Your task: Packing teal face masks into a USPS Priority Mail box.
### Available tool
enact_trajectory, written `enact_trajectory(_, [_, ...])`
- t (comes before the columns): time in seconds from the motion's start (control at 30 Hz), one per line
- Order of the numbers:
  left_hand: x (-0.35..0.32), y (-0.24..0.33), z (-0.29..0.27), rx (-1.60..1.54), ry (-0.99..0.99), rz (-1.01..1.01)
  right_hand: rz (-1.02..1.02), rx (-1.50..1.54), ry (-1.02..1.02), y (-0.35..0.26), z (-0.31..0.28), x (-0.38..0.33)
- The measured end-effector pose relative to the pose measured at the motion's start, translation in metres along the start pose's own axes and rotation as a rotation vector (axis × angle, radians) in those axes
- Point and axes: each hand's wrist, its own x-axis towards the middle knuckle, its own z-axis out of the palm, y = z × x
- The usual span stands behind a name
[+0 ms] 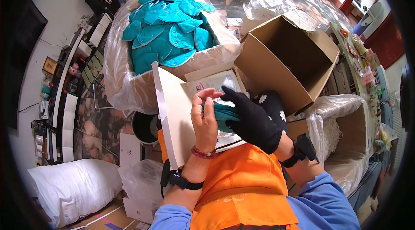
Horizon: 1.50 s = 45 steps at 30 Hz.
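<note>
In the head view, which looks down past an orange apron (244,176), a seated person works with both hands close together at the lap. Between the hands is a folded teal cloth piece (223,115), held just above an open white box (178,130) that has a pale, printed packet (216,84) inside. The right hand (253,119) wears a black glove and is clamped on the cloth, its thumb lying over the near side. The left hand (204,119), bare and with a red bead bracelet (203,152) at the wrist, stands upright against the cloth, fingers bent at the top; I cannot tell whether those fingers grip it or only steady it.

Beyond the lap, toward the left, I see a large container lined with clear plastic (119,72), heaped with similar teal pieces (166,27). To its right, a brown cardboard box (276,63) lies tilted with its mouth open. Nearer on the right stands another plastic-lined box (354,126), with pale, stringy material inside. At the lower left, a stuffed white sack (75,189) rests near a dark bucket (145,127).
</note>
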Motion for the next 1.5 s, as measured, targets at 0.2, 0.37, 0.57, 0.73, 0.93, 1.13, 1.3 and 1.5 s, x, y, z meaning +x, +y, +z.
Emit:
enact_trajectory(0.2, [-0.004,-0.002,-0.003,0.215,-0.101,0.181,0.334,-0.041,-0.304,0.012,-0.01,-0.001])
enact_trajectory(0.37, [0.021,0.022,-0.043,-0.022,0.031,0.0,0.246,0.346,-0.011,0.027,-0.12,0.005])
enact_trajectory(0.57, [0.019,0.002,-0.082,-0.047,0.069,-0.24,0.202,-1.303,-0.159,0.068,-0.114,0.052])
enact_trajectory(0.73, [0.011,-0.01,-0.104,-0.141,0.088,-0.315,0.536,0.09,-0.061,0.039,-0.118,0.041])
enact_trajectory(0.93, [0.021,0.019,-0.109,-0.195,0.008,-0.442,0.544,-0.006,-0.236,0.017,-0.114,0.04])
enact_trajectory(1.13, [0.019,0.028,-0.04,0.343,-0.6,0.151,0.463,-0.174,-0.397,-0.021,-0.096,0.05])
enact_trajectory(1.3, [0.018,0.03,-0.027,0.473,-0.766,0.149,0.379,-0.174,-0.426,-0.024,-0.096,0.049])
enact_trajectory(1.5, [0.016,0.029,-0.033,0.521,-0.926,-0.091,0.497,-0.074,-0.435,-0.004,-0.094,0.042])
